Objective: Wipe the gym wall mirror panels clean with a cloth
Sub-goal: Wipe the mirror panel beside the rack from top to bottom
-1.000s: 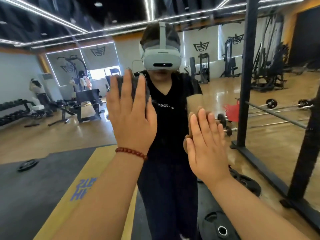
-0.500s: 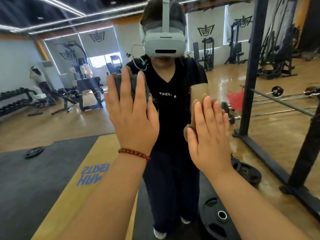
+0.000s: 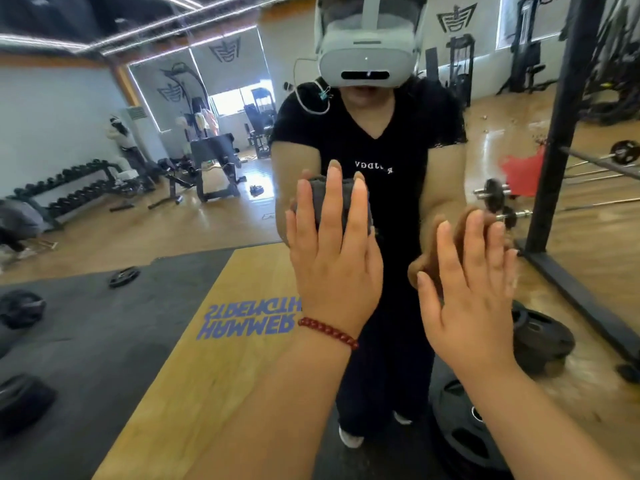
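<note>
Nearest me, my left hand [image 3: 334, 268] lay flat with fingers straight, pressing the dark cloth [image 3: 334, 206] against the mirror [image 3: 121, 202] just above centre, toward twelve o'clock. At three o'clock my right hand [image 3: 474, 292] was spread open, empty, palm braced on the glass. To wipe well, I judged I should keep even palm pressure, overlap each pass, and lift the bare hand away so it left no prints. Beyond, the glass reflected weight plates [image 3: 540, 337] and a rack post [image 3: 561, 126]

Both hands flat; fingers [image 3: 334, 202] straight
</note>
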The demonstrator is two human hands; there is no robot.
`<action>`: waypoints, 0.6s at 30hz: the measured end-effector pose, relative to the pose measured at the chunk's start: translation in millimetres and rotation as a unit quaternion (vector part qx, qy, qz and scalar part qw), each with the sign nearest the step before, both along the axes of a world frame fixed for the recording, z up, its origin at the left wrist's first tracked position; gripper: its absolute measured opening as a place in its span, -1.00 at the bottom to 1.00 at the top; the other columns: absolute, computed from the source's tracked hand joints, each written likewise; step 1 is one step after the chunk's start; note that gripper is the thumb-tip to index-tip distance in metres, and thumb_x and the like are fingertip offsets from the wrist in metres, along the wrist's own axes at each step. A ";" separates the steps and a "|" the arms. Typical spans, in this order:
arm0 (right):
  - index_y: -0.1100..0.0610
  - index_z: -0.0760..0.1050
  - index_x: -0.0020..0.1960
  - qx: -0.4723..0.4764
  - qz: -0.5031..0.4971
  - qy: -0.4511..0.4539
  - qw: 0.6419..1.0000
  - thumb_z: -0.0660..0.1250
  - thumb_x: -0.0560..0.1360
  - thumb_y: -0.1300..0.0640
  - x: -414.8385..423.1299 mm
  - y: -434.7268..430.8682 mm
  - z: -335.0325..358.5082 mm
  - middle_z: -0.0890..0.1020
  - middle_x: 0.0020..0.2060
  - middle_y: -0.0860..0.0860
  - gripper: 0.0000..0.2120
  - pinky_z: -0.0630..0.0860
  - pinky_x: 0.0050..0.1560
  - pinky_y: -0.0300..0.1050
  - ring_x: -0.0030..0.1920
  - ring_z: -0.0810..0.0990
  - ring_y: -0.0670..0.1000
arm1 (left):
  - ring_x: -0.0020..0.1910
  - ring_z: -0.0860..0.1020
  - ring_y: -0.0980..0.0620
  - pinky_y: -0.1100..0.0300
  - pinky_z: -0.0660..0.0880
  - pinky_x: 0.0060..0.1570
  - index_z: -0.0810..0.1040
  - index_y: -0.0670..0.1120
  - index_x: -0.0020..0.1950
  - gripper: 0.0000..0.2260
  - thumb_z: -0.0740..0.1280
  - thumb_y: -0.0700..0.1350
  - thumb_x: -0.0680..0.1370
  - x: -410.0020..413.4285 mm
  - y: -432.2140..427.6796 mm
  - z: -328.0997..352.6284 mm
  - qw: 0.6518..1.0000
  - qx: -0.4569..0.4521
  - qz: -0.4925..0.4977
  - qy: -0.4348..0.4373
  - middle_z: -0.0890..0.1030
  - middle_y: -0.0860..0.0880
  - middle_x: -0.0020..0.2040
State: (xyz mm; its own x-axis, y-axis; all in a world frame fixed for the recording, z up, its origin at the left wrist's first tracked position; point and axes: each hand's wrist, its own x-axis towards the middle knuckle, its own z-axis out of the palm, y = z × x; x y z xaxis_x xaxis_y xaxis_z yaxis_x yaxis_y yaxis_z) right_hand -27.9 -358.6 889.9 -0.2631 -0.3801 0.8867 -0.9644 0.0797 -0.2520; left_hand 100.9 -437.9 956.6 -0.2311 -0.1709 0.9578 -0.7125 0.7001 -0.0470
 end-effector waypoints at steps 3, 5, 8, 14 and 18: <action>0.00 -0.14 0.63 0.010 0.001 -0.007 1.000 0.10 0.62 -0.01 8.5 -4.1 -15.0 -0.23 0.59 0.01 -0.33 -0.24 0.56 0.11 0.59 -0.21 0.11 | 0.57 0.05 -0.15 -0.09 0.00 0.54 0.25 -0.04 0.53 -0.49 0.27 -0.11 0.58 -6.0 -3.0 -39.3 0.995 -0.058 0.001 -0.085 0.23 -0.07 0.53; -0.01 -0.16 0.62 0.025 0.001 -0.002 1.000 0.10 0.63 -0.02 8.7 -4.1 -23.1 -0.25 0.59 0.00 -0.33 -0.25 0.56 0.08 0.59 -0.22 0.09 | 0.60 -0.01 -0.10 -0.06 -0.03 0.55 0.22 0.00 0.54 -0.46 0.29 -0.08 0.58 2.0 -4.5 -72.9 0.984 -0.080 0.010 -0.162 0.23 -0.03 0.52; -0.02 -0.17 0.62 0.033 0.002 0.011 0.999 0.12 0.64 -0.02 4.5 -2.5 -27.8 -0.26 0.59 -0.02 -0.32 -0.23 0.56 0.08 0.59 -0.22 0.08 | 0.60 -0.02 -0.09 -0.05 -0.02 0.55 0.19 0.02 0.56 -0.44 0.30 -0.06 0.59 12.9 -3.0 -87.1 0.979 -0.063 0.026 -0.195 0.20 -0.03 0.54; -0.03 -0.18 0.62 0.022 0.006 -0.001 1.000 0.13 0.64 -0.01 6.0 -2.6 -31.9 -0.26 0.59 -0.04 -0.32 -0.21 0.56 0.09 0.59 -0.21 0.08 | 0.57 0.03 -0.14 -0.11 0.02 0.53 0.29 -0.06 0.53 -0.51 0.27 -0.14 0.60 -2.5 13.2 -44.0 0.997 0.008 -0.031 -0.075 0.19 -0.09 0.56; -0.01 -0.16 0.62 0.030 -0.004 0.014 0.999 0.14 0.63 0.00 6.4 -0.2 -47.9 -0.24 0.59 -0.02 -0.32 -0.19 0.57 0.08 0.59 -0.20 0.08 | 0.60 -0.05 -0.10 -0.07 -0.05 0.55 0.19 0.01 0.57 -0.42 0.29 -0.08 0.58 3.0 -1.1 -87.1 0.991 -0.041 0.002 -0.130 0.12 -0.05 0.58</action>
